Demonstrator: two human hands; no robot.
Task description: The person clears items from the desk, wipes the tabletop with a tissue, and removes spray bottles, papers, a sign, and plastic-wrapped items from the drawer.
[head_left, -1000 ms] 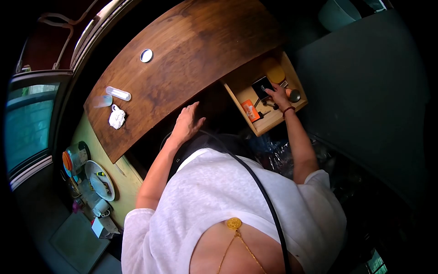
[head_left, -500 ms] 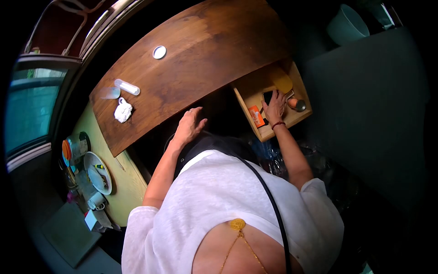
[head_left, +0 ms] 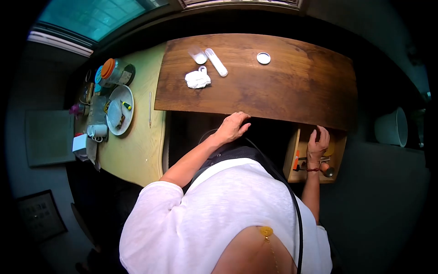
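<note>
While the right hand (head_left: 318,144), fingers parted over the wooden drawer (head_left: 292,153) at the frame's right, and the left hand (head_left: 233,127), loosely curved by the tabletop (head_left: 292,91), appear to grasp nothing, the drawer looks stiff, probably moderately heavy, and best held by its near rim.

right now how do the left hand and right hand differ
The left hand is by the front edge of the table; the right hand is over the open drawer. The right hand has a bracelet at its wrist; the left hand has none. Both are ungloved.
</note>
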